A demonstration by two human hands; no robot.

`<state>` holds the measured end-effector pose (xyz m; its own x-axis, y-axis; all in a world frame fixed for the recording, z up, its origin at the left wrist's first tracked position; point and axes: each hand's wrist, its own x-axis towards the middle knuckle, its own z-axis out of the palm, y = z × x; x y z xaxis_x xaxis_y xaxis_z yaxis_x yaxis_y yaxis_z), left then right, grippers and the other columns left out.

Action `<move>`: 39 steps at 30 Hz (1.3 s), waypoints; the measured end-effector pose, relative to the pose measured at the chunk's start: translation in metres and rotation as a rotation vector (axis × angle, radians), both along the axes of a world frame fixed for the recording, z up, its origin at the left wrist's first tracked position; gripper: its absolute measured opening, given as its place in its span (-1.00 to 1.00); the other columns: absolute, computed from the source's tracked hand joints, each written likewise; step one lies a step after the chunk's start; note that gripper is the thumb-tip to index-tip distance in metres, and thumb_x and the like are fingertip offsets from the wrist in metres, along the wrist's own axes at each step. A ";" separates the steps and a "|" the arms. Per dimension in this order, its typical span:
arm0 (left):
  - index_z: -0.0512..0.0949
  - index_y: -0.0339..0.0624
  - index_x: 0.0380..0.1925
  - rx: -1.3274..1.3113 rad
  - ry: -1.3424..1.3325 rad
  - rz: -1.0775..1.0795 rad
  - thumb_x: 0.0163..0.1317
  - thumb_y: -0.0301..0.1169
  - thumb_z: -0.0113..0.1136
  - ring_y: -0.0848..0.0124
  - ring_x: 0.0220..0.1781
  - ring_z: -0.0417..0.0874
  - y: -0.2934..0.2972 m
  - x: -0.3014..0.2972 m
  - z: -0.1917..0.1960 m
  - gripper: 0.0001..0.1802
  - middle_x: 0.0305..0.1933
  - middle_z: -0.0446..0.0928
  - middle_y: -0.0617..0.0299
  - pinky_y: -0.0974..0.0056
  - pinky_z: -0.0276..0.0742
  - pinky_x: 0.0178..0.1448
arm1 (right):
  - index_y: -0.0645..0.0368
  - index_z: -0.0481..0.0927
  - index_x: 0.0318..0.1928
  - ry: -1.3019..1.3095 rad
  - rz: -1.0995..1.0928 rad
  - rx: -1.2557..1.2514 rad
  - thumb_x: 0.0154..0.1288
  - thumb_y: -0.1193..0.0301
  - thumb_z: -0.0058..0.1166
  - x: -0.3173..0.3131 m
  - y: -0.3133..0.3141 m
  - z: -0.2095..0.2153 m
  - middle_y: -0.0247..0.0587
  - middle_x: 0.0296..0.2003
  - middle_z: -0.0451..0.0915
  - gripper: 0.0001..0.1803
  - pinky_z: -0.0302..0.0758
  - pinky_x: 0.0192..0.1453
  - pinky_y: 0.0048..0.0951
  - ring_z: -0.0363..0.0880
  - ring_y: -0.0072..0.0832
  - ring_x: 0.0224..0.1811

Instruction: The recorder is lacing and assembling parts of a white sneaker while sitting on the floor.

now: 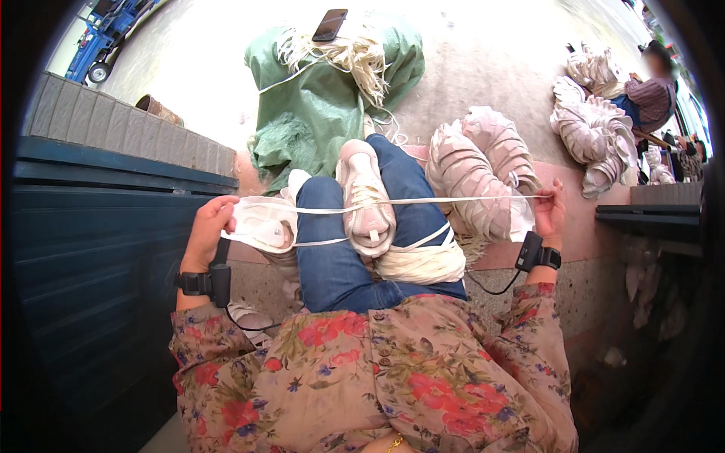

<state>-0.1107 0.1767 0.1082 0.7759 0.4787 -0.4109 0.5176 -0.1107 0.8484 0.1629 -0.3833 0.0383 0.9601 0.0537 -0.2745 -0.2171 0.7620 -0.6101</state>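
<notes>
A pale pink and white sneaker (pixel 368 189) lies on my lap between my thighs, with laces in its front. A long white shoelace (pixel 453 200) is pulled nearly straight across it, from one hand to the other. My left hand (pixel 211 226) is closed on the lace at the left, its fingertips partly hidden. Beside those fingers is a white shoe piece (pixel 260 224). My right hand (pixel 551 211) pinches the lace's other end, out beyond my right knee. A bundle of cream laces (pixel 421 262) rests tied on my right thigh.
Ahead, a green sheet (pixel 310 113) carries loose laces (pixel 362 60) and a phone (pixel 330 25). Curved stacks of pink shoe uppers (pixel 472 177) stand to my right. Blue panelling (pixel 113 249) rises at my left. Another person (pixel 648 98) sits far right by more stacks (pixel 593 132).
</notes>
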 end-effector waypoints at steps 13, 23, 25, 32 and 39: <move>0.47 -0.22 -0.18 0.868 0.618 -0.376 -0.03 -0.50 0.05 0.20 -0.58 0.58 0.000 -0.034 -0.043 -0.68 -0.56 0.52 -0.06 0.20 0.47 -0.37 | 0.31 0.52 -0.27 -0.893 1.039 -1.247 0.15 0.38 -0.04 -0.103 0.203 -0.035 -0.13 -0.46 0.54 -0.76 0.43 -0.26 -0.35 0.51 -0.25 -0.38; 0.34 -0.17 0.05 -0.480 -0.039 -0.265 0.18 -0.25 0.07 0.73 -0.71 0.17 -0.037 0.004 0.036 -0.55 -0.59 0.31 0.44 0.61 0.09 -0.67 | 0.24 0.51 -0.42 -1.055 0.833 -1.626 0.13 0.42 -0.09 -0.103 0.227 -0.027 -0.07 -0.37 0.46 -0.84 0.38 -0.22 -0.24 0.43 -0.15 -0.29; 0.37 -0.24 -0.02 -0.682 -0.192 -0.177 0.20 -0.20 0.02 0.70 -0.75 0.20 -0.034 0.016 0.048 -0.57 -0.61 0.33 0.35 0.58 0.13 -0.73 | 0.22 0.53 -0.47 -1.053 0.872 -1.756 0.01 0.48 -0.07 -0.099 0.228 -0.027 -0.09 -0.45 0.47 -0.89 0.41 -0.22 -0.28 0.44 -0.20 -0.32; 0.44 -0.28 -0.22 -0.182 -0.355 0.105 0.27 -0.24 -0.07 0.53 -0.40 0.43 0.001 0.042 0.059 -0.69 -0.42 0.45 0.24 0.47 0.34 -0.30 | 0.15 0.54 -0.58 -1.202 0.805 -1.819 -0.09 0.48 -0.02 -0.094 0.236 -0.031 -0.17 -0.51 0.48 -0.93 0.38 -0.30 -0.29 0.44 -0.25 -0.35; 0.36 -0.23 -0.18 -0.588 -0.515 0.457 0.28 -0.36 -0.10 0.64 -0.67 0.16 0.020 0.054 0.018 -0.80 -0.67 0.15 0.45 0.50 0.15 -0.54 | 0.07 0.55 -0.51 -1.521 0.904 -1.990 -0.10 0.47 0.00 -0.088 0.246 -0.024 -0.28 -0.50 0.49 -0.92 0.29 -0.32 -0.33 0.44 -0.35 -0.32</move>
